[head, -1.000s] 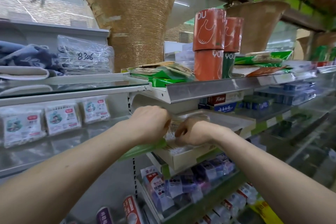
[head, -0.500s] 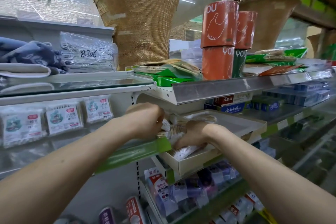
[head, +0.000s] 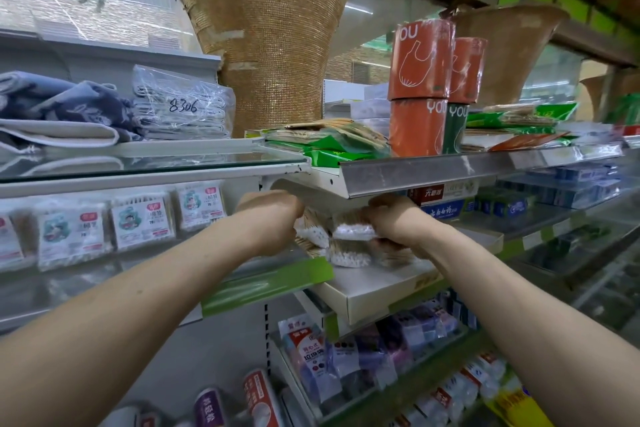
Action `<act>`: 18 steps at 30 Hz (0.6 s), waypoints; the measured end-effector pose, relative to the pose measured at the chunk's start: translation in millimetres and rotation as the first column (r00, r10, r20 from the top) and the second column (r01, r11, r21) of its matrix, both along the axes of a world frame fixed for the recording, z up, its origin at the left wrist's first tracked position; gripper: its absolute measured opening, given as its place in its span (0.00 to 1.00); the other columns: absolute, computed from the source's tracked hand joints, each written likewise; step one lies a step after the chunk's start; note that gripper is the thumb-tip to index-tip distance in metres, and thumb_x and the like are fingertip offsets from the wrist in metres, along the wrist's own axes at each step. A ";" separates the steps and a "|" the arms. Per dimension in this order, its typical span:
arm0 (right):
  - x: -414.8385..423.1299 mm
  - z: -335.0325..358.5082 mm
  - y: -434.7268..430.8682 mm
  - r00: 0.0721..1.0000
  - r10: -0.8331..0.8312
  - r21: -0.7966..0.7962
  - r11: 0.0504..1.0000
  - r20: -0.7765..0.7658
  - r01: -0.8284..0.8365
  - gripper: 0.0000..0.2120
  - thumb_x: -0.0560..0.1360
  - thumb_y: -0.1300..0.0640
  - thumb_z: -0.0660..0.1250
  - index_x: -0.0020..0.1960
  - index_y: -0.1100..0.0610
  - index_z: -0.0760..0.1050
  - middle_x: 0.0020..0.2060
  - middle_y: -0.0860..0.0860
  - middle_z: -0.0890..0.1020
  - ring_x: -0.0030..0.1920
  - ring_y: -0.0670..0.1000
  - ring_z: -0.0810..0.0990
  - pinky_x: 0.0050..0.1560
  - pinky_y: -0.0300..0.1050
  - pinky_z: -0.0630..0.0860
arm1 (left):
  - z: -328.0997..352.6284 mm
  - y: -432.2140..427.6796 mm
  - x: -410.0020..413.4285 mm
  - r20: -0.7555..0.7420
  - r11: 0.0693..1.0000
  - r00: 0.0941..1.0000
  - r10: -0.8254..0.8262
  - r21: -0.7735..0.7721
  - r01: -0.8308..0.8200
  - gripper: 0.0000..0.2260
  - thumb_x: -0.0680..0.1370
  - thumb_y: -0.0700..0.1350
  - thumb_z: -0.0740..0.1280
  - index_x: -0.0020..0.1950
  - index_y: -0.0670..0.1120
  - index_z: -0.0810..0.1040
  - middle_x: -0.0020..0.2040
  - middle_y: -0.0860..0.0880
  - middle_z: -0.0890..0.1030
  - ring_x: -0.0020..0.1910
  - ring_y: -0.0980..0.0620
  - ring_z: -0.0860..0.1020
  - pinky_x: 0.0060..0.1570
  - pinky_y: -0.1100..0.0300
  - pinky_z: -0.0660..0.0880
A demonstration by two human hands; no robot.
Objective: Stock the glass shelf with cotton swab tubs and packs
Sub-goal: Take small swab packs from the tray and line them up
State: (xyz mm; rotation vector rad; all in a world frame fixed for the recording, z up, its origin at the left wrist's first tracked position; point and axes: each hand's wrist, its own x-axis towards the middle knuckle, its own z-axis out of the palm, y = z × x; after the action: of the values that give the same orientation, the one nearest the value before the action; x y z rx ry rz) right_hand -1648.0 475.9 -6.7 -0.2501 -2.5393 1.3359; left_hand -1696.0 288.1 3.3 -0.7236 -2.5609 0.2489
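In the head view, both bare forearms stretched forward and upward, hands level just beneath the edge of the metal shelf (head: pixel 415 172). The left hand (head: pixel 273 218) showed its back, fingers curled round the left end of a bundle of clear swab packs (head: pixel 349 241). The right hand (head: pixel 394 222) gripped the other end, fingers curled over the top and thumb beneath. The bundle hung above an open white cardboard box (head: pixel 363 293). Labelled packs (head: pixel 142 218) stood on the glass shelf (head: pixel 69 288) to the left.
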 end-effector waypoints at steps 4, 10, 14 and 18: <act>4.4 -0.1 -28.3 0.995 0.085 0.015 0.996 -0.057 -0.084 0.16 0.81 0.58 0.58 0.64 0.65 0.72 0.42 0.62 0.79 0.29 0.52 0.75 0.31 0.43 0.72 | -1.9 -17.1 5.2 -0.035 1.000 0.999 0.014 -0.020 -0.015 0.14 0.77 0.42 0.63 0.63 0.49 0.75 0.58 0.49 0.77 0.54 0.47 0.77 0.50 0.55 0.75; 1.8 2.3 -67.7 0.991 0.113 0.060 0.992 -0.066 -0.109 0.17 0.82 0.57 0.52 0.69 0.55 0.70 0.55 0.53 0.79 0.45 0.50 0.77 0.43 0.42 0.74 | -2.8 -49.7 18.8 -0.051 0.998 0.997 0.052 -0.038 -0.054 0.16 0.77 0.42 0.62 0.65 0.49 0.73 0.55 0.48 0.77 0.55 0.45 0.75 0.47 0.57 0.68; -0.2 -1.1 -94.0 0.972 0.163 0.008 0.986 -0.167 -0.164 0.16 0.81 0.61 0.55 0.66 0.55 0.73 0.55 0.51 0.77 0.48 0.51 0.78 0.39 0.39 0.72 | -1.0 -78.7 27.4 -0.023 0.995 0.995 0.094 0.015 -0.094 0.19 0.78 0.43 0.61 0.69 0.51 0.70 0.60 0.47 0.75 0.60 0.45 0.73 0.53 0.56 0.65; -10.8 0.8 -120.2 0.956 0.204 0.007 0.978 -0.209 -0.207 0.15 0.80 0.61 0.57 0.65 0.55 0.74 0.54 0.53 0.80 0.41 0.49 0.77 0.38 0.35 0.73 | -1.9 -106.5 32.6 0.030 0.982 0.984 0.173 0.068 -0.175 0.18 0.79 0.48 0.62 0.69 0.50 0.67 0.62 0.46 0.74 0.60 0.42 0.72 0.56 0.54 0.68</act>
State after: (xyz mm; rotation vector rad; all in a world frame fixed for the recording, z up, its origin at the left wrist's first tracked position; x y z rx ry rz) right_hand -1658.8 355.7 -5.9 0.1504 -2.4310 1.3729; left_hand -1663.4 181.6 1.4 -0.4803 -2.6440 0.2064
